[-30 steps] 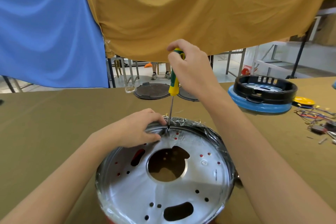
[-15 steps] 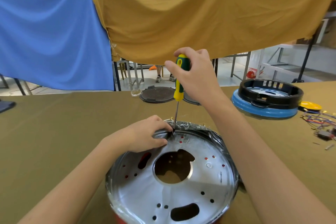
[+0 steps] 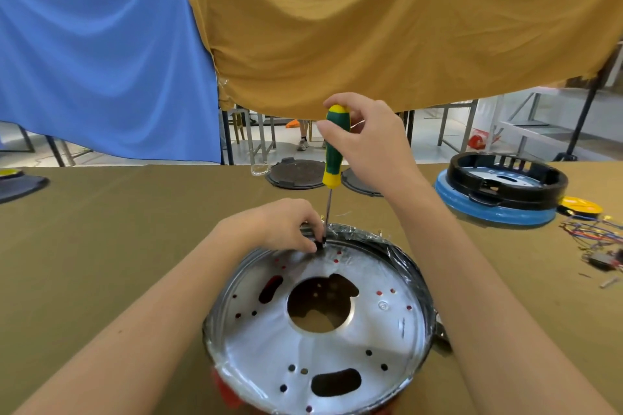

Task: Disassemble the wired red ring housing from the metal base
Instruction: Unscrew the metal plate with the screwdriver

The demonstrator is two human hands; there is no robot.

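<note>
- Head view: the metal base [image 3: 337, 330] sits on the table [image 3: 101, 229] right in front of me, upside down, with clear film around its rim. The red ring housing [image 3: 224, 391] shows only as a red sliver under the base's near-left edge.
- My right hand [image 3: 367, 141] grips the top of the green-and-yellow screwdriver [image 3: 333, 148], which stands upright over the base's far rim. Against a second ago, the fingers have shifted round the handle, so I judge a screw is being turned out.
- My left hand [image 3: 279, 226] rests on the far rim, its fingertips pinching at the tip of the blade; what they hold is too small to tell.
- The base has not lifted since earlier; the housing is still attached.
- Right of the base lie a black-and-blue ring [image 3: 499, 192] and loose wires [image 3: 593, 236].
</note>
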